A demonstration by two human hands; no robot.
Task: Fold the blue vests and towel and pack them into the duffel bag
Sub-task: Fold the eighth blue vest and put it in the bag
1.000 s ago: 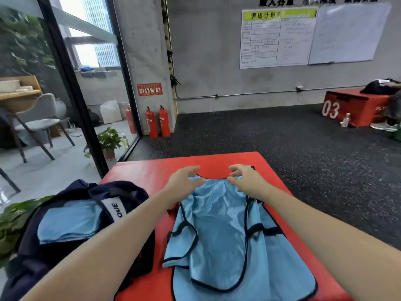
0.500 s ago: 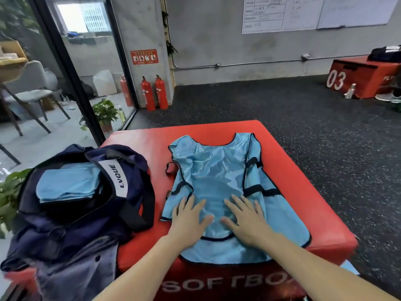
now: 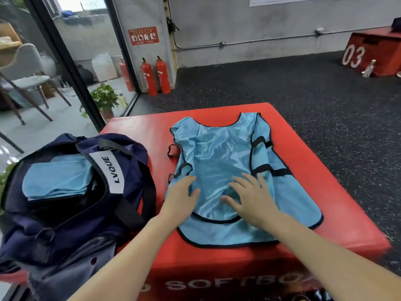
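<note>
Item: shiny light-blue vest with black trim and black side straps (image 3: 221, 161), laid flat, neck opening away from the person, on the red padded soft-box bench (image 3: 325, 192). A second ago both hands were at the far neck edge; they have since drawn down the cloth to its near half, and over the last half second have hardly shifted. The vest now lies spread and smoother, its near hem hanging slightly over the bench edge.

Left hand (image 3: 181, 197): palm down on the vest's left side, fingers straight and apart, pressing, gripping nothing. Just beyond its fingertips sit the left-side strap loops.

Right hand (image 3: 252, 197): palm down on the middle of the vest, fingers spread, likewise flat and gripping nothing. To its right lie the right-side straps and an outer flap of cloth.

Item: navy fabric duffel bag with a white "LVGUE" label on its strap (image 3: 82, 192), well to the left of the left hand, mouth open. Inside it lies a folded light-blue cloth (image 3: 56, 181); whether vest or towel cannot be told.

Reading: smoothing appears complete, and folding of this vest has not begun. One piece seems already packed. The next move probably calls for bringing one side over the other; the slick fabric may slide on the bench.
</note>
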